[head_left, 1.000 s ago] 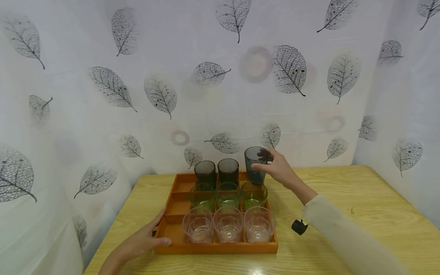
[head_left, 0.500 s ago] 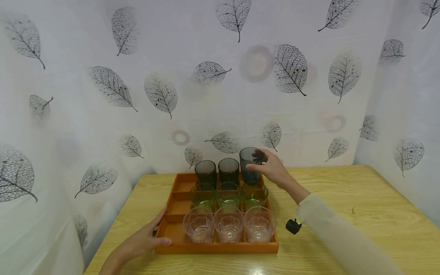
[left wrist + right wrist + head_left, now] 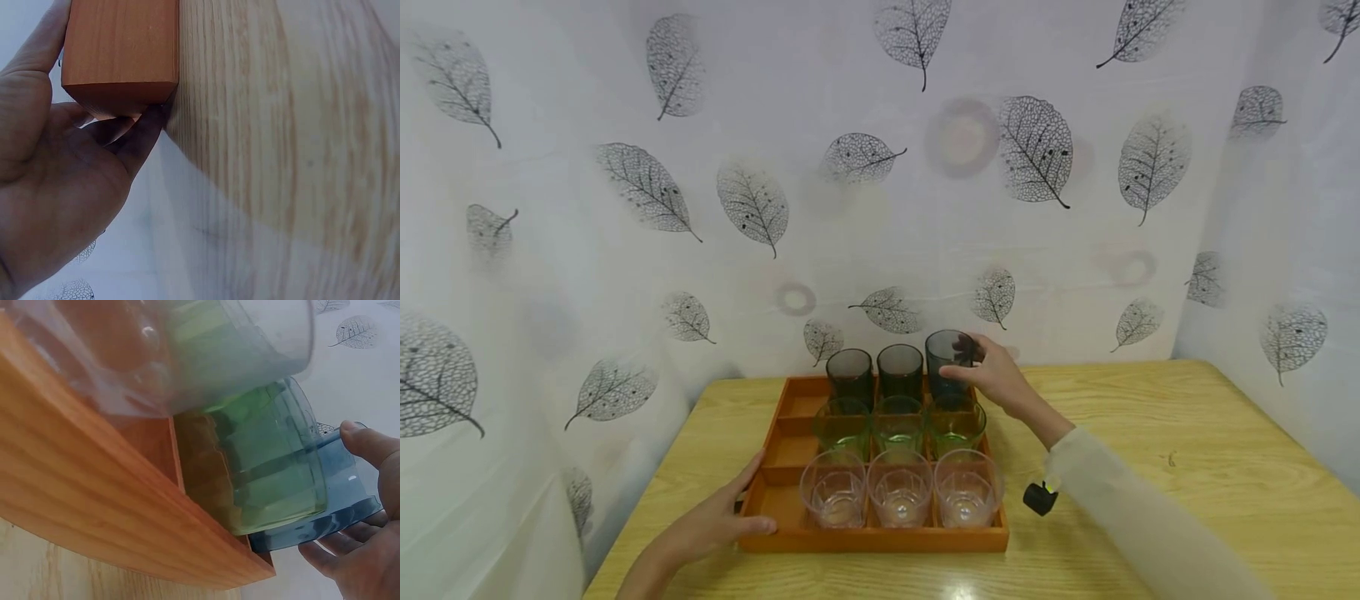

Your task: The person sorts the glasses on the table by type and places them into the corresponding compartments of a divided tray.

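In the head view my right hand grips a blue-grey tinted glass near its rim, with the thumb on the near side. This glass is at the back right compartment of a wooden tray; in the right wrist view the blue glass has its lower end inside the tray's wall, behind a green glass. Whether its base touches the tray floor is hidden. My left hand holds the tray's front left corner; in the left wrist view the thumb and fingers are around the corner.
Two dark glasses share the back row. Green glasses fill the middle row and clear glasses the front row. A small black object shows by the right sleeve. A leaf-print curtain hangs behind the wooden table.
My right hand has carried the blue-grey glass left over the back right compartment, then lowered it a little. My left hand has stayed on the tray corner.
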Action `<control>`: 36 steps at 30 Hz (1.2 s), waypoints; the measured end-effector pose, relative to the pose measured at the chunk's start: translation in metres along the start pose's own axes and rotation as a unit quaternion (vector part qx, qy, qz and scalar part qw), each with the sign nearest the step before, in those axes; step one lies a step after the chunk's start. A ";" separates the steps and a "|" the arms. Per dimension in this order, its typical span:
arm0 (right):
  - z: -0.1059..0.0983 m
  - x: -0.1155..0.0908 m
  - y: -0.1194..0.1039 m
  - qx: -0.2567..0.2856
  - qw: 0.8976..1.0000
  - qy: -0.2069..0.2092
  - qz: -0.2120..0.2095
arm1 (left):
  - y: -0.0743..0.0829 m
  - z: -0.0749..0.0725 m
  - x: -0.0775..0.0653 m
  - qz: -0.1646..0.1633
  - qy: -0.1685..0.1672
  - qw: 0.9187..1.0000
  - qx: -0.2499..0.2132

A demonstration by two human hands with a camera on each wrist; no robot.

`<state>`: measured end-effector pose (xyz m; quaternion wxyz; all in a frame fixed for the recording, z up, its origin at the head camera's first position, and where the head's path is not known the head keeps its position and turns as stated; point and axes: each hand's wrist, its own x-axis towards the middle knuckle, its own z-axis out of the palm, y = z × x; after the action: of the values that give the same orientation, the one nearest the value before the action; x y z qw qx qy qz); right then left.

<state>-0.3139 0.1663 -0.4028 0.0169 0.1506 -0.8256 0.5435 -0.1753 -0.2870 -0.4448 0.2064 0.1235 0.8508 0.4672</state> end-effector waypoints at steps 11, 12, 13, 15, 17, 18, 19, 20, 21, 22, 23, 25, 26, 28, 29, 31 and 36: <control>0.005 -0.002 0.013 0.012 1.000 -0.002 0.010 | 0.003 0.000 0.002 -0.012 0.005 1.000 -0.001; 0.006 -0.002 0.015 0.012 1.000 -0.003 0.011 | 0.003 0.000 0.002 -0.012 0.004 1.000 -0.003; 0.006 -0.002 0.017 0.012 1.000 -0.004 0.012 | 0.003 0.000 0.002 -0.011 0.002 1.000 -0.006; 0.007 -0.003 0.020 0.009 1.000 -0.007 0.013 | 0.002 0.000 0.003 -0.011 0.002 1.000 -0.006; 0.007 -0.004 0.022 0.008 1.000 -0.009 0.012 | 0.002 0.000 0.002 -0.013 0.001 1.000 -0.008; 0.006 -0.004 0.023 0.008 1.000 -0.011 0.010 | 0.003 0.000 0.002 -0.014 0.001 1.000 -0.007; 0.006 -0.004 0.024 0.009 1.000 -0.013 0.006 | 0.003 0.000 0.002 -0.014 0.001 1.000 -0.006; 0.006 -0.005 0.024 0.009 1.000 -0.014 0.003 | 0.003 0.000 0.002 -0.015 0.002 1.000 -0.006; 0.005 -0.004 0.024 0.009 1.000 -0.016 -0.001 | 0.003 0.000 0.002 -0.014 0.002 1.000 -0.006; 0.005 -0.004 0.024 0.010 1.000 -0.018 -0.004 | 0.003 0.000 0.001 -0.014 0.002 1.000 -0.007; 0.005 -0.004 0.025 0.013 1.000 -0.021 -0.006 | 0.003 0.000 0.001 -0.013 0.002 1.000 -0.005; 0.004 -0.004 0.025 0.019 0.999 -0.026 -0.007 | 0.003 0.000 0.001 -0.013 0.000 1.000 -0.006; 0.005 -0.003 0.025 0.023 0.999 -0.028 -0.006 | 0.003 0.000 0.001 -0.014 0.000 1.000 -0.006; 0.005 -0.003 0.025 0.031 0.999 -0.032 -0.003 | 0.003 0.000 0.001 -0.015 0.000 1.000 -0.006; 0.005 -0.003 0.025 0.031 0.999 -0.034 -0.004 | 0.003 0.000 0.000 -0.016 -0.001 1.000 -0.005; 0.006 -0.002 0.025 0.032 0.999 -0.035 -0.002 | 0.004 0.000 0.000 -0.016 -0.001 1.000 -0.006; 0.004 -0.003 0.024 0.016 0.999 -0.040 -0.003 | 0.005 0.000 -0.001 -0.009 -0.004 1.000 -0.007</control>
<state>-0.3168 0.1720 -0.4260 -0.0167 0.1751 -0.8166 0.5498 -0.1742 -0.2848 -0.4408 0.2147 0.1162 0.8478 0.4708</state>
